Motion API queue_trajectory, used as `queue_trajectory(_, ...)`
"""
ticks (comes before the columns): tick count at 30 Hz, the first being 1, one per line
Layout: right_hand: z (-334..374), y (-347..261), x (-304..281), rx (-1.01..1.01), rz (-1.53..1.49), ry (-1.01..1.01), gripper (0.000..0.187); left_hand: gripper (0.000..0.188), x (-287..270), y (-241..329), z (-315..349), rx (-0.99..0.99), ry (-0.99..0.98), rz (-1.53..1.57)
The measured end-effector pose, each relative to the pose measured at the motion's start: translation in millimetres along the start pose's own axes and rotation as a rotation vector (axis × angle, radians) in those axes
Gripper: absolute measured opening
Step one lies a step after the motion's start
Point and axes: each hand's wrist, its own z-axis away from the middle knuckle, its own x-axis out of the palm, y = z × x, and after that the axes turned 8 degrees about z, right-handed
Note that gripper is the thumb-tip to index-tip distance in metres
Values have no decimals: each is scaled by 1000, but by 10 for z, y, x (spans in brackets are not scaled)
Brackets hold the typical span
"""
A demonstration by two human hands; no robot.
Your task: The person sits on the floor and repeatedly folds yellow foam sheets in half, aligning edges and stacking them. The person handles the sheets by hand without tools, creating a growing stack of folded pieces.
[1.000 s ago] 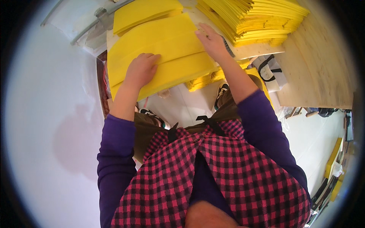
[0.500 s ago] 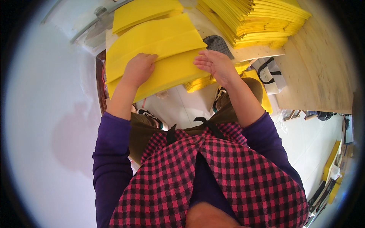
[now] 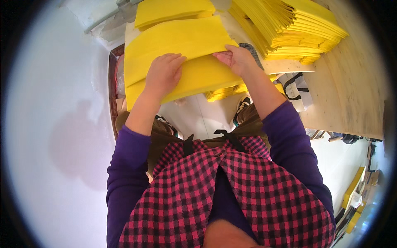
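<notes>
A yellow felt-like cloth sheet (image 3: 178, 39) lies folded in front of me, its near edge overlapping another yellow layer (image 3: 202, 76). My left hand (image 3: 164, 73) rests on the cloth at that near edge, fingers stretched toward the right and lying on it; its thumb is hidden. At the sheet's right corner my right hand (image 3: 237, 60) grips the edge, thumb on top and fingers underneath. The edge between both hands is slightly raised, leaving a dark gap below it.
Beyond the sheet lies another folded yellow piece (image 3: 175, 11). A tall stack of folded yellow pieces (image 3: 289, 33) stands at the right on the wooden table (image 3: 289, 65). A grey textured object (image 3: 251, 53) lies beside my right hand. Below hangs a white bag (image 3: 298, 93) with black handles. A white wall (image 3: 62, 103) is close on the left.
My right hand has moved from beside the cloth onto its right corner and closed on it. My left hand has shifted right, its fingers straightening. The sheet's near edge has lifted slightly.
</notes>
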Motion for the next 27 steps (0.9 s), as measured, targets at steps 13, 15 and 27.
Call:
queue_trajectory(13, 20, -922, 768, -397, 393, -157, 28, 43, 271, 8, 48, -103, -293, 45)
queue_trajectory(15, 36, -1038, 896, -373, 299, -173, 26, 47, 307, -79, -25, -130, -349, -7)
queue_trajectory(27, 105, -1319, 1168, -402, 363, -222, 32, 57, 385, -207, -122, -231, -432, -147)
